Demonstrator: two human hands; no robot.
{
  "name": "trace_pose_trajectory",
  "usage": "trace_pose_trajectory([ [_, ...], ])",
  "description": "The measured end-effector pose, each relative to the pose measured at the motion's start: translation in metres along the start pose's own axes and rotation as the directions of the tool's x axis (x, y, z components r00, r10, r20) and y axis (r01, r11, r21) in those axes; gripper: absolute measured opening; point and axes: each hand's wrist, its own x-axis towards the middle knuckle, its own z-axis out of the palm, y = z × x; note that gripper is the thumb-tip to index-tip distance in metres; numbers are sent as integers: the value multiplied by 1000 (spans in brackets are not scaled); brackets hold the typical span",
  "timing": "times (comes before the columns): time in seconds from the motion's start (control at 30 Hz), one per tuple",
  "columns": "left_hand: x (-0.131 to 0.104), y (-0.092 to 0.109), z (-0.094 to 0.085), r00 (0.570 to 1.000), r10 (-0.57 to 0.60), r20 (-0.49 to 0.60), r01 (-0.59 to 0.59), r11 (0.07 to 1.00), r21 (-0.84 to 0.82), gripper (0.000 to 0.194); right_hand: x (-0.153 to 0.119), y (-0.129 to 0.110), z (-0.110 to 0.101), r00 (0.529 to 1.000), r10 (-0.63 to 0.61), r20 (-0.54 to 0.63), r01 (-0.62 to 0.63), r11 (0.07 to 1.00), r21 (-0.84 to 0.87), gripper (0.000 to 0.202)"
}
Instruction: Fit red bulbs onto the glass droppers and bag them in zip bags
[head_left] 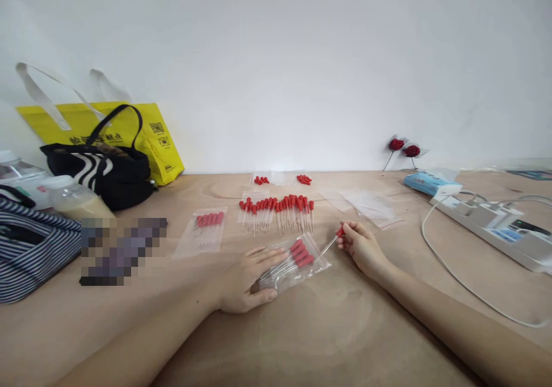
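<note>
My right hand (360,246) pinches a dropper (330,243) by its red rubber bulb. The dropper's thin clear tube points down and left to the mouth of a clear zip bag (282,282); whether its tip is inside I cannot tell. Several droppers with red bulbs (302,253) lie side by side in that bag. My left hand (254,278) rests flat across the bag's left part, fingers stretched out, hiding some of the tubes. Beyond the hands lies a row of loose droppers (295,211), bulbs away from me. To the left is another filled bag (207,229).
Flat plastic bags (366,203) lie at the back right. Loose red bulbs (304,179) are near the wall. At right are a power strip (495,226) with cables and a blue tissue pack (431,183). A yellow bag (164,145), black bag (116,174) and bottle (77,197) stand left.
</note>
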Motion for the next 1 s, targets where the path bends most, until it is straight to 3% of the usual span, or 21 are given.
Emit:
trace_pose_trajectory([
  [0.13, 0, 0, 1, 1000, 2, -1, -2, 1000, 5, 62, -15, -3, 4, 991, 70, 114, -72, 997, 15, 38],
  [0.37, 0, 0, 0, 1000, 25, 6, -25, 1000, 18, 61, -23, -11, 2, 911, 163, 380, -58, 960, -273, 33],
  [0.57, 1, 1, 1, 1000, 14, -5, -14, 1000, 6, 61, -19, -9, 6, 860, 197, 470, 55, 881, -470, 29],
  [0.83, 1, 4, -1, 1000, 6, -23, -6, 1000, 5, 61, -7, -2, 18, 825, 240, 511, 19, 893, -449, 35],
  [1.0, 1, 3, -1, 999, 14, -44, -15, 1000, -12, 61, -3, 1, 17, 744, 287, 604, 20, 893, -449, 39],
])
